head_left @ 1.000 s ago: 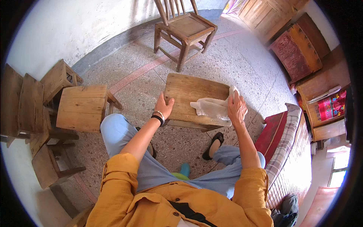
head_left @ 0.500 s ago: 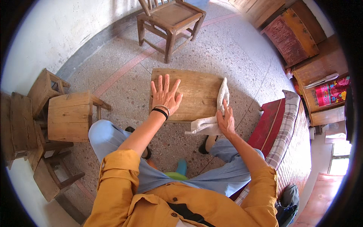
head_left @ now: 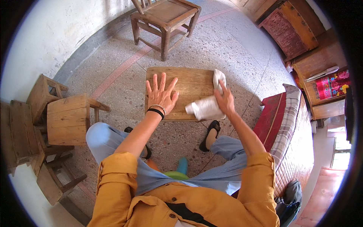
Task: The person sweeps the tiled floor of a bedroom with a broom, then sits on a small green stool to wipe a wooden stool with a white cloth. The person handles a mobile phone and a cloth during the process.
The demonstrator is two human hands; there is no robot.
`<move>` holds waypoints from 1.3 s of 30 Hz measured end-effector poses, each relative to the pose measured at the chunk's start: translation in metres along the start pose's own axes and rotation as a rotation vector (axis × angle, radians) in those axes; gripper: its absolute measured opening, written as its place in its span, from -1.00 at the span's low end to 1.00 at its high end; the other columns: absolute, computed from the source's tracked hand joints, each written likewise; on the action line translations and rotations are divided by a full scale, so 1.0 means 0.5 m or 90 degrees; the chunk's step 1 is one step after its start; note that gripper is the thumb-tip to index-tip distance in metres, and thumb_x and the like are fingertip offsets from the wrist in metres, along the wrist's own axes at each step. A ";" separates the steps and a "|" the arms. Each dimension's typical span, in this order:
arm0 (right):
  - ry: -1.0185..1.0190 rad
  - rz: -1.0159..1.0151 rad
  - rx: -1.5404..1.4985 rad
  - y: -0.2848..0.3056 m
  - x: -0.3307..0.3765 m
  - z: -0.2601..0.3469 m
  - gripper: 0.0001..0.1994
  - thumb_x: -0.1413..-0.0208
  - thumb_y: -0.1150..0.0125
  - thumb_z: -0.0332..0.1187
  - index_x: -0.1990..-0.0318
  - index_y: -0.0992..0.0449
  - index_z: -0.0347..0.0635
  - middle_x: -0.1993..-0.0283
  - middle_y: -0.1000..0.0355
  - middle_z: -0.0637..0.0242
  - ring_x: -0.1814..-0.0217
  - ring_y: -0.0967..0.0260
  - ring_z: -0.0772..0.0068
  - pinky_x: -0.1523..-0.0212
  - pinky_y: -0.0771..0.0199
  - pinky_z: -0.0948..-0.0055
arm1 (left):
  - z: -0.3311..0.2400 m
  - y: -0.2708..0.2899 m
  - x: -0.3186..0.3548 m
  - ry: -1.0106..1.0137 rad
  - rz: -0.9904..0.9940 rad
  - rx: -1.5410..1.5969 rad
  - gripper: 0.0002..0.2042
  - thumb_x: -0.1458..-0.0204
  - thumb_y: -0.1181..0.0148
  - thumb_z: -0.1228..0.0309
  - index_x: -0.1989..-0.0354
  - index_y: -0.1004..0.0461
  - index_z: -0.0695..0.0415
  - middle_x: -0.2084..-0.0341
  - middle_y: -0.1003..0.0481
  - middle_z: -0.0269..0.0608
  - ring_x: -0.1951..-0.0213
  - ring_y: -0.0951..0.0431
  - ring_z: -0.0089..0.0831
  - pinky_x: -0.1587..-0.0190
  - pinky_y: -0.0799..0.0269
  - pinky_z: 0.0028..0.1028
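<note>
A small wooden stool or low table (head_left: 193, 85) stands before my knees; its legs are hidden beneath the rectangular top. My left hand (head_left: 162, 94) lies flat on the left part of the top, fingers spread, a bangle and a black band at the wrist. At the right edge, my right hand (head_left: 225, 101) grips and presses a white cloth (head_left: 206, 108). Part of the cloth sticks up past the fingers along that edge, while the rest lies over the near right corner. The right fingers are slightly blurred.
Several wooden stools (head_left: 68, 117) crowd together on the left by the wall. A wooden chair (head_left: 166, 22) stands beyond the top. On the right is a bed (head_left: 293, 136) with a red side and checked cover, with cabinets (head_left: 291, 34) farther back.
My right hand and the cloth have moved away from me along the right edge, and the cloth's loose part has come up onto the top. My left hand stays flat. The view has shifted slightly.
</note>
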State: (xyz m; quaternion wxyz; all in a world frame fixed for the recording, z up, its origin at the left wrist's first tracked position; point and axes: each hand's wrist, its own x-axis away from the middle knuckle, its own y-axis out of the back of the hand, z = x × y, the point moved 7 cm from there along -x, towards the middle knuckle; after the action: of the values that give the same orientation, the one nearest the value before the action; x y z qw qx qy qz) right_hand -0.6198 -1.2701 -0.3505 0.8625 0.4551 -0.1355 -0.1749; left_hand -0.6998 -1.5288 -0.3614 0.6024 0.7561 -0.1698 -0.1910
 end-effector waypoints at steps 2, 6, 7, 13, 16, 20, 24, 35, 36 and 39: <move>0.130 -0.075 -0.041 0.004 0.097 -0.028 -0.47 -0.11 -0.02 -0.18 -0.24 -0.18 -0.06 0.14 -0.30 -0.15 0.12 -0.30 -0.08 0.08 -0.28 0.08 | -0.009 0.003 -0.002 -0.002 0.004 0.001 -0.49 -0.15 0.28 0.01 -0.30 0.06 -0.37 -0.35 0.24 -0.22 -0.35 0.31 -0.08 -0.31 0.47 0.00; 0.139 -0.056 -0.066 0.000 0.149 -0.037 -0.48 -0.09 -0.05 -0.27 -0.24 -0.18 -0.08 0.22 -0.29 -0.10 0.19 -0.30 -0.05 0.13 -0.28 0.10 | -0.001 0.000 0.001 -0.006 -0.015 -0.010 -0.49 -0.15 0.26 0.02 -0.31 0.06 -0.37 -0.35 0.23 -0.22 -0.35 0.29 -0.07 -0.30 0.46 0.03; 0.139 -0.046 -0.048 0.001 0.128 -0.030 -0.47 -0.09 -0.05 -0.27 -0.24 -0.18 -0.08 0.22 -0.29 -0.11 0.18 -0.30 -0.05 0.13 -0.29 0.11 | -0.001 -0.003 0.003 -0.006 -0.020 -0.010 -0.49 -0.14 0.25 0.03 -0.30 0.06 -0.37 -0.35 0.22 -0.22 -0.35 0.28 -0.07 -0.30 0.44 0.04; 0.138 -0.091 -0.030 0.000 -0.085 -0.036 -0.45 -0.01 -0.11 -0.13 -0.19 -0.27 -0.06 0.28 -0.39 -0.13 0.22 -0.39 -0.06 0.14 -0.34 0.17 | -0.012 0.006 -0.003 -0.015 -0.010 -0.009 -0.49 -0.13 0.22 0.04 -0.30 0.04 -0.36 -0.34 0.21 -0.19 -0.34 0.26 -0.05 -0.30 0.43 0.03; 0.098 -0.072 -0.146 0.008 -0.148 -0.020 -0.45 -0.01 -0.11 -0.12 -0.17 -0.28 -0.12 0.23 -0.42 -0.16 0.14 -0.40 -0.03 0.10 -0.34 0.19 | -0.014 0.003 -0.006 -0.014 -0.005 0.001 -0.50 -0.14 0.27 0.03 -0.30 0.02 -0.35 -0.35 0.21 -0.20 -0.35 0.32 -0.06 -0.30 0.48 0.03; 0.088 -0.081 -0.103 0.008 -0.104 0.000 -0.46 -0.01 -0.12 -0.12 -0.15 -0.30 -0.14 0.19 -0.43 -0.16 0.09 -0.41 -0.01 0.08 -0.33 0.22 | -0.003 0.010 -0.006 -0.005 -0.007 -0.002 -0.50 -0.14 0.26 0.01 -0.29 0.01 -0.35 -0.35 0.21 -0.21 -0.35 0.32 -0.06 -0.30 0.48 0.03; 0.111 -0.032 -0.087 0.001 0.053 -0.043 -0.47 -0.11 -0.04 -0.15 -0.25 -0.17 0.04 0.23 -0.29 -0.11 0.15 -0.29 -0.08 0.11 -0.25 0.11 | -0.011 0.002 -0.003 -0.011 -0.011 -0.020 -0.49 -0.14 0.24 0.03 -0.30 0.04 -0.35 -0.35 0.21 -0.22 -0.35 0.27 -0.07 -0.30 0.43 0.03; 0.091 -0.035 -0.080 -0.011 -0.110 -0.046 -0.45 -0.05 -0.06 -0.10 -0.22 -0.21 0.06 0.15 -0.33 -0.15 0.07 -0.30 -0.15 0.03 -0.27 0.11 | -0.013 0.006 -0.004 -0.009 -0.010 -0.014 -0.48 -0.12 0.20 0.04 -0.30 0.02 -0.36 -0.34 0.19 -0.20 -0.34 0.26 -0.06 -0.30 0.42 0.03; 0.088 -0.034 -0.103 -0.009 -0.141 -0.035 -0.45 -0.05 -0.07 -0.09 -0.22 -0.22 0.06 0.16 -0.34 -0.15 0.08 -0.31 -0.14 0.03 -0.28 0.11 | -0.014 0.007 -0.004 -0.009 -0.008 -0.017 -0.48 -0.12 0.20 0.04 -0.30 0.02 -0.35 -0.34 0.19 -0.20 -0.34 0.26 -0.06 -0.30 0.42 0.03; 0.110 -0.069 -0.129 -0.009 -0.156 -0.031 -0.45 -0.05 -0.06 -0.07 -0.22 -0.22 0.07 0.17 -0.34 -0.14 0.11 -0.32 -0.14 0.05 -0.28 0.09 | -0.015 0.009 -0.004 -0.003 0.002 -0.022 -0.48 -0.12 0.20 0.03 -0.29 0.02 -0.36 -0.34 0.19 -0.20 -0.34 0.26 -0.05 -0.30 0.42 0.04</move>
State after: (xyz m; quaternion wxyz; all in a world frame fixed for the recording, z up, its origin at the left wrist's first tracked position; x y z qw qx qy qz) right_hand -0.6849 -1.2279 -0.3684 0.9017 0.3859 -0.0178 -0.1943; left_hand -0.6980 -1.5224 -0.3552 0.6153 0.7448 -0.1693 -0.1948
